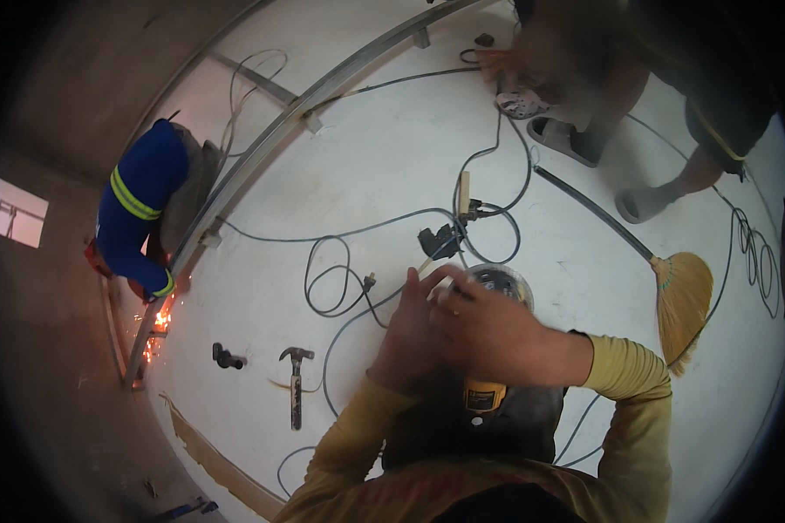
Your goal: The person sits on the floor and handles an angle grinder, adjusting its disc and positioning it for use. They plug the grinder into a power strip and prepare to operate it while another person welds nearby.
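Observation:
My left hand (408, 342) and my right hand (490, 336) meet in front of my body, slightly blurred. The right fingers curl against the left ones; whatever lies between them, if anything, is hidden. Beneath and behind them is a yellow and black power tool (484, 397) with a round disc-like head (508, 283), perhaps a grinder. My hands cover its middle, so I cannot tell whether they touch it. To the left of my left hand, a claw hammer (296, 390) lies on the white floor.
Cables (349, 234) loop over the floor to a black plug cluster (442, 241). A person in blue (144, 179) bends over a metal frame (262, 144) amid sparks (160, 322). Another person (619, 61) crouches at the upper right beside a broom (682, 301). A dark fitting (227, 356) lies left.

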The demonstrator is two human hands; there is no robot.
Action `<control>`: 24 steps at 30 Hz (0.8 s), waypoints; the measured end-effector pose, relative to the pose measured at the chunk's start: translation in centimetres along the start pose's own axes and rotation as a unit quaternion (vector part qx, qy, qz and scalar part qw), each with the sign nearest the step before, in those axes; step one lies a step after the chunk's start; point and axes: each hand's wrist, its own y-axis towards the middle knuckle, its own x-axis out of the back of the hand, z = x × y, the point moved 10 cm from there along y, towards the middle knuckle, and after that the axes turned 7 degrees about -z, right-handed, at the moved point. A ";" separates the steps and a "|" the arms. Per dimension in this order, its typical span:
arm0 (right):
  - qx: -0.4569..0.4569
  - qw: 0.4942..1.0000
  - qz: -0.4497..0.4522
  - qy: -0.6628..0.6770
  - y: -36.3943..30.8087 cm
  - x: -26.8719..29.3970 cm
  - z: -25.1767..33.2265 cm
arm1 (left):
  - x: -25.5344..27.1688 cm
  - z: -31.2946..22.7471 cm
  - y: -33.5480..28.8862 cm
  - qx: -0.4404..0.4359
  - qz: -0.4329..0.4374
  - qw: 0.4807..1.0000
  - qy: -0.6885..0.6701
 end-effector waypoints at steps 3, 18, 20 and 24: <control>0.061 0.998 -0.025 -0.001 -1.6 0.6 3.0 | -1.1 -2.4 -0.2 -0.180 0.042 0.903 0.387; -0.566 0.813 -0.084 0.108 -10.9 -3.2 0.7 | -1.9 -2.0 0.4 -0.167 0.061 0.943 0.283; -0.586 0.795 -0.099 0.120 -11.2 -3.5 1.0 | -1.9 -1.5 -0.1 -0.163 0.081 0.937 0.299; -0.600 0.772 -0.091 0.187 -11.0 -4.0 -0.4 | -0.7 -2.1 0.3 -0.094 0.076 0.952 0.280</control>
